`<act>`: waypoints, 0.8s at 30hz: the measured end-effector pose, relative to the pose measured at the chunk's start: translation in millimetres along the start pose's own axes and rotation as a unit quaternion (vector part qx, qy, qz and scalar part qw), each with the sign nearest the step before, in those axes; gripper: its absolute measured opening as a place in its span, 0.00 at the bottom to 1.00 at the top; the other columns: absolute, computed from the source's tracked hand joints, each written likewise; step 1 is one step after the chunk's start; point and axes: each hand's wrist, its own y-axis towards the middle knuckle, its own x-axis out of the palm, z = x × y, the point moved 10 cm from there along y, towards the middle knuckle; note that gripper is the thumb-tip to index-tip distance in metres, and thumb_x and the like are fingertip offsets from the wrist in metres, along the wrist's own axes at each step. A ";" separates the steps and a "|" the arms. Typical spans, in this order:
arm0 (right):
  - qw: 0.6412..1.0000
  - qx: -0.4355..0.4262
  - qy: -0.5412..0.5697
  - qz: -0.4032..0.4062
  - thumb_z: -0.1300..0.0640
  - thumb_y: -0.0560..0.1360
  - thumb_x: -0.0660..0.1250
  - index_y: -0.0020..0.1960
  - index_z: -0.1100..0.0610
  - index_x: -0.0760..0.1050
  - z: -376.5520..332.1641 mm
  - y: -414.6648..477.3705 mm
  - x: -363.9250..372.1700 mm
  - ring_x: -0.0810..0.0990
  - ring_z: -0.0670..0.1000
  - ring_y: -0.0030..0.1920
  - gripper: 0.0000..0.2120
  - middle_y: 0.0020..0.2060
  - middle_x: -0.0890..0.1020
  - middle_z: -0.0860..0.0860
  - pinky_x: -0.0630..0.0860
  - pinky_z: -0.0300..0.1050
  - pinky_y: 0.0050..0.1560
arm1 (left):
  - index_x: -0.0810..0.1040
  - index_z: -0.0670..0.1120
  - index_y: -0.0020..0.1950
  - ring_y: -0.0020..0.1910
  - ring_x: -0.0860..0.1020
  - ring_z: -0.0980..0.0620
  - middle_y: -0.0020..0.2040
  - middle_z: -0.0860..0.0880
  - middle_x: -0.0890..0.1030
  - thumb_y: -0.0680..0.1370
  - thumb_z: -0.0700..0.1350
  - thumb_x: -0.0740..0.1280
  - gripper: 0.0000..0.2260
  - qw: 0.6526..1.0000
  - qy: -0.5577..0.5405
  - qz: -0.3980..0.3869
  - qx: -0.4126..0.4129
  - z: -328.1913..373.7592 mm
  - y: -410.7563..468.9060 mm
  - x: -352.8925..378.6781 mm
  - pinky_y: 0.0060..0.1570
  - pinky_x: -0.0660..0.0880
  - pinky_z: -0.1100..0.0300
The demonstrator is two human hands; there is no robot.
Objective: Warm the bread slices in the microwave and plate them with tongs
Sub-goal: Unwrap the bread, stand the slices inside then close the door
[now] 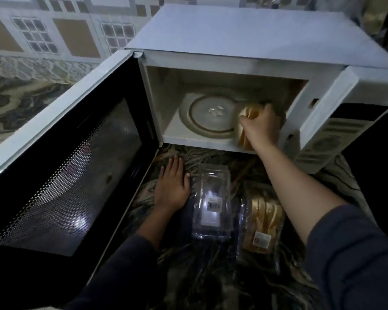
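The white microwave (244,41) stands on the marbled counter with its door (61,157) swung wide open to the left. Inside lies the round glass turntable (211,117). My right hand (259,126) reaches into the cavity's right side and grips a stack of bread slices (251,111) over the turntable's right edge. My left hand (171,182) rests flat on the counter in front of the microwave, fingers straight. A bag with more bread slices (264,224) lies on the counter below my right forearm. No tongs or plate are in view.
An empty clear plastic clamshell box (212,202) with a barcode label lies between my left hand and the bread bag. The microwave's control panel (332,135) is at the right. A tiled wall (54,34) runs behind the counter.
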 end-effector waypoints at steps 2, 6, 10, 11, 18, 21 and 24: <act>0.999 0.012 -0.023 -0.021 0.50 0.73 0.67 0.59 0.59 0.73 -8.4 14.4 14.5 0.77 0.57 0.57 0.19 0.57 0.79 0.56 0.73 0.47 0.53 | 0.53 0.44 0.76 0.77 0.50 0.51 0.77 0.47 0.54 0.77 0.54 0.42 0.29 1.000 0.011 -0.007 -0.002 -0.6 1.5 2.3 0.74 0.45 0.55; 0.999 0.024 0.033 -0.016 0.51 0.73 0.67 0.67 0.55 0.67 -13.3 40.6 37.6 0.75 0.58 0.61 0.24 0.62 0.76 0.57 0.72 0.49 0.62 | 0.50 0.45 0.77 0.77 0.48 0.52 0.78 0.48 0.51 0.72 0.57 0.34 0.35 1.000 0.017 -0.007 -0.002 0.4 1.1 2.0 0.73 0.42 0.57; 0.999 0.000 0.027 0.019 0.51 0.72 0.68 0.70 0.57 0.62 -23.2 59.6 50.2 0.74 0.59 0.62 0.30 0.63 0.74 0.58 0.70 0.49 0.61 | 0.49 0.45 0.77 0.77 0.47 0.53 0.78 0.49 0.50 0.73 0.57 0.35 0.34 1.000 0.016 0.000 -0.001 0.3 0.7 0.7 0.71 0.39 0.59; 1.000 0.007 -0.001 0.008 0.50 0.73 0.67 0.73 0.57 0.59 -21.8 65.7 58.0 0.71 0.59 0.66 0.32 0.67 0.71 0.58 0.67 0.48 0.64 | 0.49 0.46 0.77 0.77 0.46 0.54 0.78 0.49 0.50 0.73 0.57 0.36 0.33 1.000 0.017 0.001 -0.001 0.1 0.4 0.8 0.71 0.38 0.60; 0.998 0.030 -0.041 -0.038 0.51 0.76 0.65 0.77 0.55 0.45 -9.6 81.7 78.4 0.68 0.59 0.68 0.39 0.71 0.66 0.59 0.66 0.51 0.66 | 0.48 0.47 0.77 0.76 0.44 0.56 0.78 0.50 0.49 0.75 0.57 0.37 0.32 1.000 0.022 0.004 -0.002 -1.6 1.1 3.8 0.71 0.36 0.61; 0.999 -0.002 0.014 -0.044 0.55 0.74 0.69 0.76 0.61 0.47 -11.0 74.0 74.1 0.67 0.59 0.69 0.40 0.70 0.68 0.60 0.63 0.44 0.66 | 0.48 0.47 0.77 0.76 0.45 0.56 0.78 0.50 0.49 0.74 0.57 0.36 0.32 1.000 0.024 0.004 -0.001 -1.8 0.5 4.2 0.71 0.37 0.61; 0.997 -0.023 0.048 -0.055 0.56 0.72 0.71 0.74 0.62 0.54 -11.8 62.1 68.0 0.70 0.58 0.67 0.38 0.67 0.71 0.60 0.65 0.45 0.65 | 0.49 0.47 0.77 0.76 0.45 0.55 0.78 0.50 0.49 0.74 0.58 0.36 0.33 1.000 0.022 0.001 -0.002 -1.2 0.4 3.7 0.72 0.38 0.60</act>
